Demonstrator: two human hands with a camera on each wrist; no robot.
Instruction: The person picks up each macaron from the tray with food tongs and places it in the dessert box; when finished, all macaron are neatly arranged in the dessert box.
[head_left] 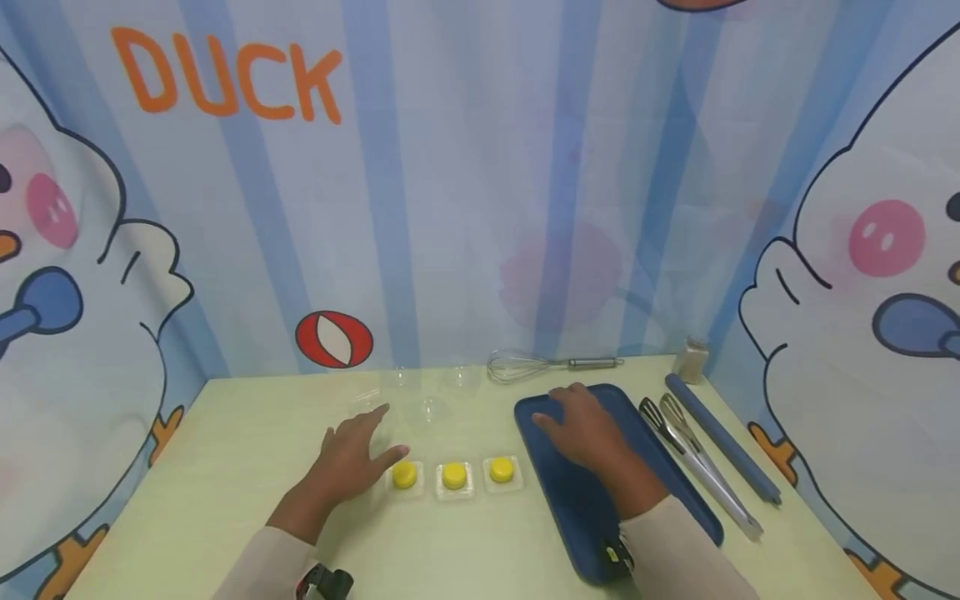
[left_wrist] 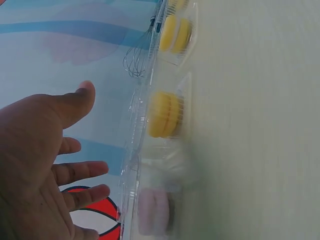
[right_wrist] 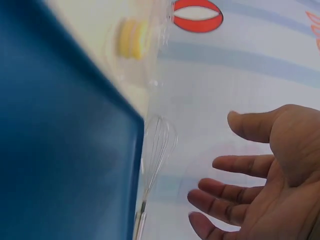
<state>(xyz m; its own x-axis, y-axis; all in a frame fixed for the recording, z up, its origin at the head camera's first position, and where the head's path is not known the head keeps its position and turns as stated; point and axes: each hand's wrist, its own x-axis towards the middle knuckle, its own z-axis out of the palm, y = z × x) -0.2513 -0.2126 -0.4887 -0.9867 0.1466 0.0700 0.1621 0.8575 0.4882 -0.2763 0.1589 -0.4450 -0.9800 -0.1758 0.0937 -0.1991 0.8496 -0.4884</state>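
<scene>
My left hand [head_left: 345, 458] hovers over the table with fingers spread, left of a row of three yellow macarons, each in a small clear plastic holder. The nearest is the left macaron [head_left: 405, 474], then the middle macaron [head_left: 453, 476] and the right macaron [head_left: 501, 469]. A pale pink macaron [left_wrist: 153, 211] shows low in the left wrist view; in the head view the left hand hides it. My right hand [head_left: 588, 429] is held above a dark blue tray [head_left: 561, 496], fingers apart and palm bare. Neither hand holds anything.
Clear plastic domes [head_left: 430, 410] stand behind the macarons. A whisk [head_left: 592, 363] lies along the back edge. Right of the tray are metal tongs [head_left: 708, 471], a blue-grey rolling pin [head_left: 723, 437] and a small jar [head_left: 691, 360]. A printed curtain [head_left: 465, 208] surrounds the table.
</scene>
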